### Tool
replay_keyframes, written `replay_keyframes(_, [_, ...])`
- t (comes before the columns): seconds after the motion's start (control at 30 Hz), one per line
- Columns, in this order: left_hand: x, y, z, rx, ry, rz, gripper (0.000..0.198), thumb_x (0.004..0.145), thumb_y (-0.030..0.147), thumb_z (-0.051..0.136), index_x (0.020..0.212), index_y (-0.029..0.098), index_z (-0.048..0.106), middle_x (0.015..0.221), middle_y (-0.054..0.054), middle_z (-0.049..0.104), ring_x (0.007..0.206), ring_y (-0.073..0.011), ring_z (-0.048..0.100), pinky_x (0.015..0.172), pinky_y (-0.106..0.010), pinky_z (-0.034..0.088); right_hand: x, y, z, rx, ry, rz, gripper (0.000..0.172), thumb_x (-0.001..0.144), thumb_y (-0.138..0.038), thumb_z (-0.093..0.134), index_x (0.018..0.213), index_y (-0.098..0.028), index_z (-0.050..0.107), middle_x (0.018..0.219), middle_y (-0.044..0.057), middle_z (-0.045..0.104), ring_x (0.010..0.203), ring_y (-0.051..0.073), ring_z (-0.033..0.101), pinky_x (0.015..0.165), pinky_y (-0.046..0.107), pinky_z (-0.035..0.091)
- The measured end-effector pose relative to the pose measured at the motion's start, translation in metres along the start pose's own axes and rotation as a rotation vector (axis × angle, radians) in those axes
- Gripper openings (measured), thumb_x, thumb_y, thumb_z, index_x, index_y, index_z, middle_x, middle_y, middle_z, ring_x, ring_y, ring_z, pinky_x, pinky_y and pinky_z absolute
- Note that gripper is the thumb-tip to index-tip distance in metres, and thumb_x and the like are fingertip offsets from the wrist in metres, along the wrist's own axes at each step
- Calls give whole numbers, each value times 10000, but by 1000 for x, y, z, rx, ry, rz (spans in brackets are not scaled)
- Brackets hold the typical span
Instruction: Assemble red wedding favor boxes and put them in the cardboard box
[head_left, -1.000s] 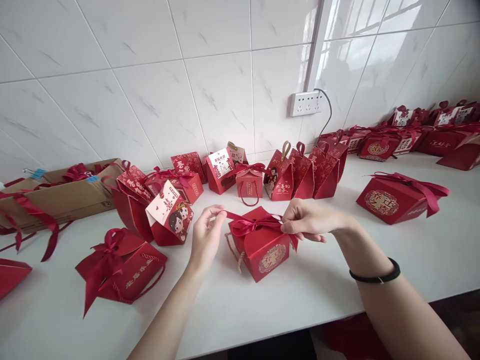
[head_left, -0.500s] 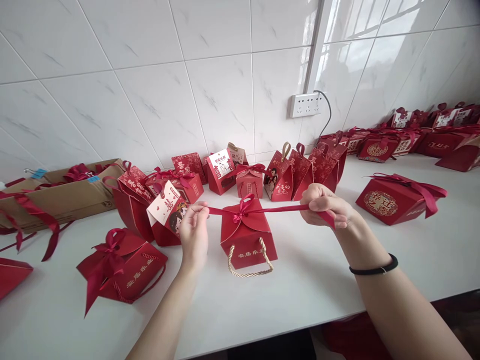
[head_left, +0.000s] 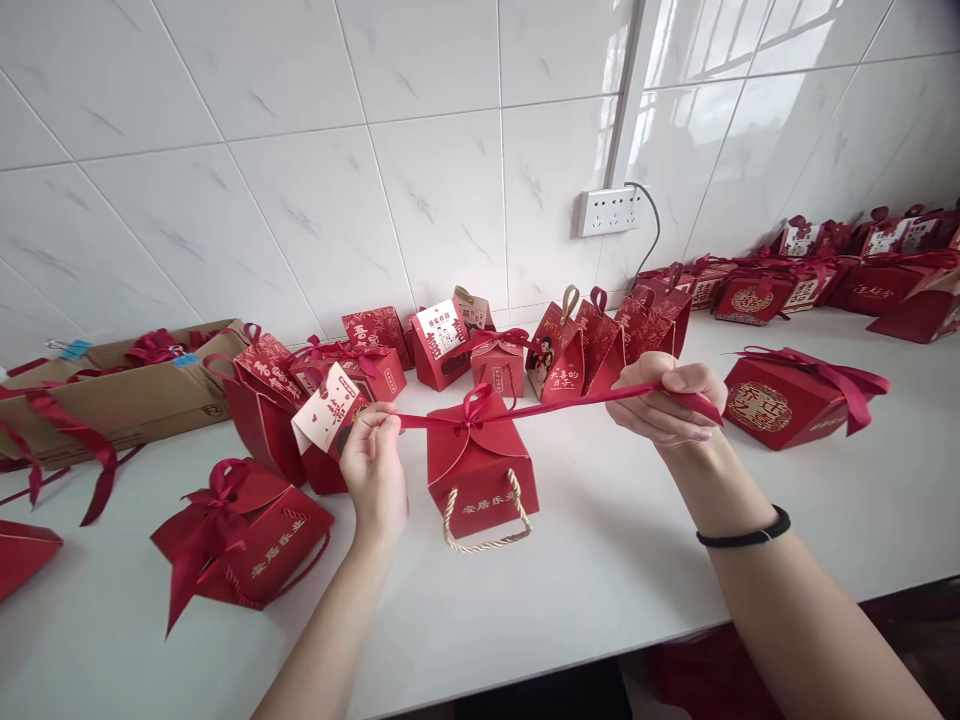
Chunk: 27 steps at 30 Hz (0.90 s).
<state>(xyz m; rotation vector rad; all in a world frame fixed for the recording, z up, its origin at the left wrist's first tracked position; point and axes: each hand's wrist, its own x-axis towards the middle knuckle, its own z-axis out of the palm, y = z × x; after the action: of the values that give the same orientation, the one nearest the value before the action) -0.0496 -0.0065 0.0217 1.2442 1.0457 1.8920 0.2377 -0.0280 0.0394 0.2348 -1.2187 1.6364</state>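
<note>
A small red gift box point(head_left: 480, 470) with a beige rope handle stands upright on the white counter point(head_left: 600, 580) in front of me. A red ribbon point(head_left: 570, 405) runs through its top and is stretched taut to both sides. My left hand point(head_left: 373, 470) pinches the ribbon's left end, just left of the box. My right hand point(head_left: 667, 400) is closed on the right end, raised a little above the counter, with the tail sticking out past my fingers. A black band sits on my right wrist.
Several red gift boxes point(head_left: 555, 355) line the tiled wall. A bowed box point(head_left: 247, 535) lies at the front left, another flat box point(head_left: 787, 400) at the right. A cardboard carton point(head_left: 120, 390) with ribbons sits far left. A wall socket point(head_left: 609, 210) is above.
One second ago both hands held the ribbon close to the tilted box. Since then the box has turned upright and my hands have drawn apart, pulling the ribbon tight.
</note>
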Motion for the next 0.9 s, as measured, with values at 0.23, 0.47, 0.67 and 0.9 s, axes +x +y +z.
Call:
replay_keyframes(0.23, [9,7,-1,-115,126,-23,123,694,282,592,691,178,527,834,-8,556,806,-129,546,706,-229,464,0,-5,8,487,6,-135,366,681,-69,515,365,-177,366,235,-109,365,197,16,319,323,145,248])
replay_keyframes(0.47, [24,9,-10,-216,293,26,102,719,265,536,745,201,461,849,-11,548,841,-135,571,723,-251,508,-8,-17,8,483,193,-357,343,659,-114,533,330,-187,463,259,-65,455,238,31,373,345,150,288])
replay_keyframes(0.67, [22,13,-8,-222,338,19,74,745,260,497,782,199,477,918,-32,603,836,-144,606,809,-297,527,-9,-15,8,187,449,-465,320,648,-131,608,344,-194,530,270,-98,504,192,-5,328,310,104,285])
replay_keyframes(0.9, [23,18,-8,-216,367,14,64,753,257,483,761,208,442,870,-22,611,830,-144,615,857,-319,517,-2,-15,16,80,564,-501,397,681,-111,597,303,-203,519,256,-97,492,169,-3,291,255,130,218])
